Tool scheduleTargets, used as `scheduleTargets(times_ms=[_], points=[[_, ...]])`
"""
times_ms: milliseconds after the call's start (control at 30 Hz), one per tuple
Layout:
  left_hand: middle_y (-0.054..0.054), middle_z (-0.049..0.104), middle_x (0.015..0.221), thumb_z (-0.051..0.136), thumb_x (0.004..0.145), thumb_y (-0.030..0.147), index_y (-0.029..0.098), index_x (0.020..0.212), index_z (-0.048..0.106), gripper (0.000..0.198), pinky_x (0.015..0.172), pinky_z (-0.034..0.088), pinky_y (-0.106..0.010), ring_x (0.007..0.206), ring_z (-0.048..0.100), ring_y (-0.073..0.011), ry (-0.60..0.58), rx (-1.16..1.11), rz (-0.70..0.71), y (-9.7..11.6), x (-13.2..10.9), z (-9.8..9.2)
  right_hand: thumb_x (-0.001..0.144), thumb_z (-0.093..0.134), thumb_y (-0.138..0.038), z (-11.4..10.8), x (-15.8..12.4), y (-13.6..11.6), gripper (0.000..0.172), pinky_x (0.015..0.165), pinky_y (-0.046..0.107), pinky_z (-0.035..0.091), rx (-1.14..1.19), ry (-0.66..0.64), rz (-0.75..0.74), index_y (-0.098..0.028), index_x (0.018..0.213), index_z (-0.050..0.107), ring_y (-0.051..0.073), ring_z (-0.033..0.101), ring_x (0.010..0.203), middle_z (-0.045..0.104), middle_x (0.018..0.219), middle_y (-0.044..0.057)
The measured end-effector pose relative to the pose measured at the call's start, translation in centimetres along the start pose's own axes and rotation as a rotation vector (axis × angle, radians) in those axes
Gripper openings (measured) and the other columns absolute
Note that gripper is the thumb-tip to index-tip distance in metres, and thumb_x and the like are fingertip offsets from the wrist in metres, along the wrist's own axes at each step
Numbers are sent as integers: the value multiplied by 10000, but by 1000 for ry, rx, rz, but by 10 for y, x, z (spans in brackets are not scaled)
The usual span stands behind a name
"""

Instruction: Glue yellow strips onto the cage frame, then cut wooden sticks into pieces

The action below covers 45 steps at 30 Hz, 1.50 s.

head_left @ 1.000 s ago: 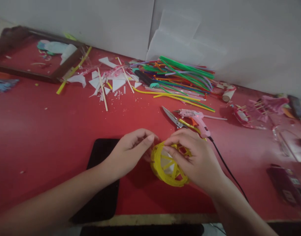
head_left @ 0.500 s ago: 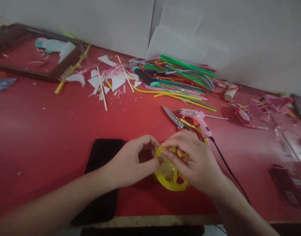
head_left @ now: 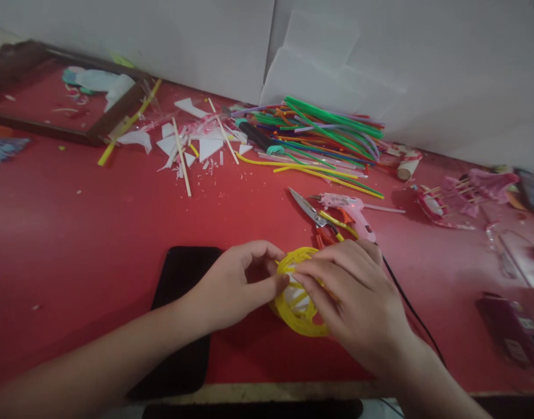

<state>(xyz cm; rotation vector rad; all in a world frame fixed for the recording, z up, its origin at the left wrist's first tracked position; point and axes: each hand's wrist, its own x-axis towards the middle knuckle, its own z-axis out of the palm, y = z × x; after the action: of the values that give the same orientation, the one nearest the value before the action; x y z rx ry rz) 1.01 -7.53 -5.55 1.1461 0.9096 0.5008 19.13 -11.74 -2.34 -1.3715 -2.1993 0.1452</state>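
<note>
Yellow openwork piece (head_left: 293, 315) between hands, near front edge of red bench (head_left: 118, 233); left hand (head_left: 236, 285): fingers gripping its left rim; right hand (head_left: 363, 297): fingers touching upper part, cannot tell if gripping

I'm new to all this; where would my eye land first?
Probably on the bright yellow openwork piece held between the left hand and right hand, near the table's front edge. Just beyond it, a pink glue gun lies beside scissors. Farther back sits a multicoloured bundle of pipe cleaners.
</note>
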Motion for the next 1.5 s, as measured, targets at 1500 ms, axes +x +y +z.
scheduleTargets(times_ms=[1500], points=[[-27,665,823,644,783,264,154,902,585,173,673,499,-248,741,611,-134,-35,-10,-21,1,-2,-1,845,514,-443,-18,-3,141,314,588,270,385,-34,-113,834,-193,815,701,180,610,656,677,688,26]])
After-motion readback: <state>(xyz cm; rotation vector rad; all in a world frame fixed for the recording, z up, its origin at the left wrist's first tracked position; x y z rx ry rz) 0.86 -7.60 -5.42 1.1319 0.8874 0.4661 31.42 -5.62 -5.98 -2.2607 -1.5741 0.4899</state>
